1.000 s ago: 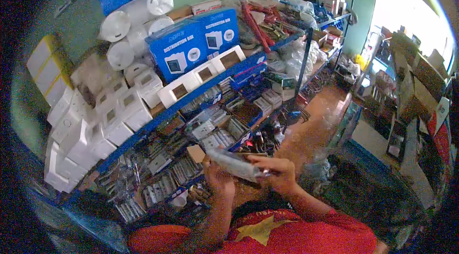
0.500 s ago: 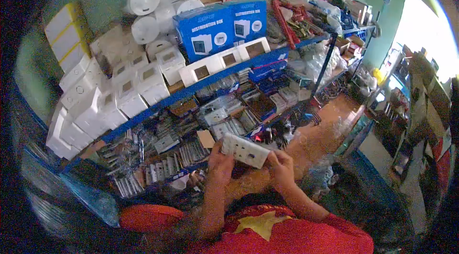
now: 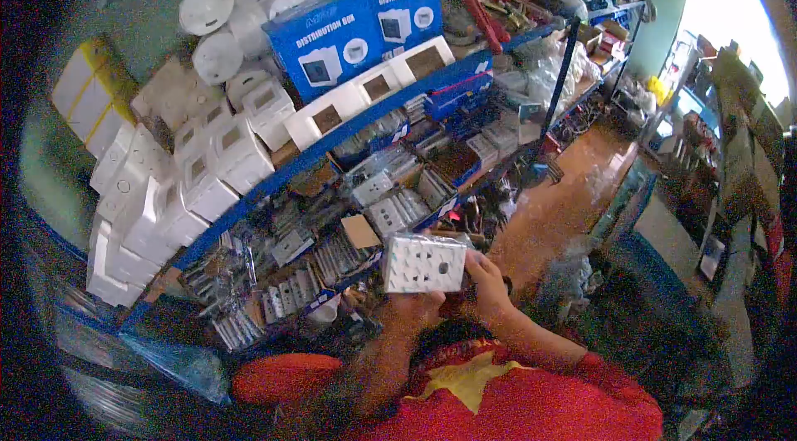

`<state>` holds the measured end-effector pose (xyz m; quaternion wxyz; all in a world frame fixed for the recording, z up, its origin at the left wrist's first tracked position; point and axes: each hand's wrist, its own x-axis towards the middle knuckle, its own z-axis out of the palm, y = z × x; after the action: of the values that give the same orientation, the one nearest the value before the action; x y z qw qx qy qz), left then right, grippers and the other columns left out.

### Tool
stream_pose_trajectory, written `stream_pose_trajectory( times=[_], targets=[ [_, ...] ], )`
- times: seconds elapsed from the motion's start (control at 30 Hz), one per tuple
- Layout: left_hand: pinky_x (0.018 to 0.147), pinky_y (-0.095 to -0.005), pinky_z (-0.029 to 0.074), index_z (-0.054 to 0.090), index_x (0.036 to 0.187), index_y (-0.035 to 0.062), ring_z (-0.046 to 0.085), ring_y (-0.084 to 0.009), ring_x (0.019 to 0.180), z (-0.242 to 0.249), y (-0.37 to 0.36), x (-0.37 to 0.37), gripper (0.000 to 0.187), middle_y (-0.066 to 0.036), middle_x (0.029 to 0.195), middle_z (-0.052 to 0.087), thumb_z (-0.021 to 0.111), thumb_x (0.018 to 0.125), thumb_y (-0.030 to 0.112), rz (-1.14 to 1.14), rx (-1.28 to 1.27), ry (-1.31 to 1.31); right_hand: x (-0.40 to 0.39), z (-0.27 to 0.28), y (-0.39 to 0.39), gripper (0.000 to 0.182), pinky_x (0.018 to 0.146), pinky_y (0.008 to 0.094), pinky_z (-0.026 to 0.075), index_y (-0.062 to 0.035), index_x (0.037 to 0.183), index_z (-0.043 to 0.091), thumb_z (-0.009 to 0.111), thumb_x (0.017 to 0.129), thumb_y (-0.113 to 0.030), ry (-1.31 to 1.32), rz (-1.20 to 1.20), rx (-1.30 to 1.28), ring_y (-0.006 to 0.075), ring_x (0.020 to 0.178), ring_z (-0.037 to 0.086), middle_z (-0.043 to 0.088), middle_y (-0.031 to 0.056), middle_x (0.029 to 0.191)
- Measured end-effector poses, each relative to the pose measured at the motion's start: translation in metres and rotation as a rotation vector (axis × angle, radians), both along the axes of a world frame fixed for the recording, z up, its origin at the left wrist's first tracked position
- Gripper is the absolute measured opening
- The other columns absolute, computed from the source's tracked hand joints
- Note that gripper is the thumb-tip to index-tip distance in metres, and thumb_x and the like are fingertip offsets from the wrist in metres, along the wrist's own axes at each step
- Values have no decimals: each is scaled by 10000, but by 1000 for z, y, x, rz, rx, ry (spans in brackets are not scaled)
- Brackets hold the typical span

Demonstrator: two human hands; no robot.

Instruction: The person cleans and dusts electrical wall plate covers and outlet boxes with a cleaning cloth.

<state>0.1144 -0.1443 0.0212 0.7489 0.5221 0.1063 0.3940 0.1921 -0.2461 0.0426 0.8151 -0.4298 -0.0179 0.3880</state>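
A white wall socket plate [image 3: 425, 265] with several dark pin slots and one round dark knob or hole is held in front of my chest, its face toward me; it looks wrapped in clear plastic. My right hand [image 3: 488, 279] grips its right edge, thumb along the side. Beneath the lower edge, my left hand [image 3: 413, 305] is closed on the plate, with most of its fingers hidden behind it. Close behind the plate, rows of packaged switch and socket plates [image 3: 390, 213] fill the lower shelf, and a tan card [image 3: 360, 232] stands among them.
White mounting boxes [image 3: 234, 149] and blue distribution box cartons [image 3: 332, 46] line the upper shelf, whose blue front rail [image 3: 365, 121] runs across the view. Red tools [image 3: 477, 5] lie farther along. An orange-brown floor aisle [image 3: 560, 208] extends to the right, beside cardboard [image 3: 730, 150].
The socket plate has turned to face me more squarely and level. My left hand has moved from its left end to underneath it. The view has shifted slightly.
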Motion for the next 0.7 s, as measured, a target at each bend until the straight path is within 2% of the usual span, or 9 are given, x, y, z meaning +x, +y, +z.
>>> stream_pose_trajectory(
  times=[0.1,0.13,0.17,0.2,0.3,0.33,0.43,0.57,0.7],
  targets=[
    [897,-353,415,383,1233,38,503,-195,1050,-58,28,10,550,-74,1147,509,640,791,241,146,-307,90,1,-15,4,301,783,308,452,-48,1086,495,498,876,-264,46,0,126,183,862,566,578,66,974],
    [865,-361,437,398,1226,48,521,-186,1015,-32,30,17,494,-61,1129,516,597,825,259,-15,-588,-62,5,-20,4,294,780,302,450,-54,1083,498,512,858,-243,92,-18,168,181,856,561,575,64,963],
    [861,-363,442,407,1223,59,523,-191,1018,-29,44,23,475,-62,1126,517,595,828,247,-48,-639,-135,8,-23,4,291,777,297,448,-60,1079,501,527,840,-223,135,-33,210,179,849,557,571,63,951],
    [852,-368,444,420,1212,69,528,-216,1014,-8,47,29,459,-75,1121,526,559,846,308,38,-570,-196,16,-12,-2,372,772,285,438,-71,1099,476,548,745,-159,14,-2,139,172,829,539,554,62,924],
    [851,-391,441,420,1216,80,524,-246,1024,33,53,27,492,-92,1160,517,479,865,419,-30,-672,-298,33,-15,-20,478,780,292,434,-71,1134,433,544,669,-70,-107,-123,263,184,830,532,539,62,934],
    [816,-392,454,438,1201,69,542,-274,984,40,52,33,576,-137,1134,538,376,861,530,18,-606,-307,44,-14,-25,503,794,300,436,-69,1142,422,550,656,-48,-227,-128,230,195,858,535,536,66,962],
    [888,-443,404,438,1222,49,513,-338,1037,31,62,35,677,-186,1158,522,343,835,595,-165,-590,-375,57,2,-33,578,838,321,437,-61,1166,393,560,618,22,-537,-225,94,225,944,537,525,79,1043],
    [837,-446,436,452,1210,41,532,-346,1001,15,67,45,715,-203,1118,541,344,803,620,-248,-677,-396,51,99,-17,625,887,333,423,-54,1188,402,583,601,63,-794,-506,23,240,1049,513,509,102,1124],
    [826,-372,445,472,1162,34,529,-291,1014,47,50,52,629,-172,1086,550,337,813,539,-437,-577,-524,59,110,10,583,877,329,430,-61,1188,455,623,643,55,-1224,-516,-28,245,1054,517,498,116,1177]
  ],
)
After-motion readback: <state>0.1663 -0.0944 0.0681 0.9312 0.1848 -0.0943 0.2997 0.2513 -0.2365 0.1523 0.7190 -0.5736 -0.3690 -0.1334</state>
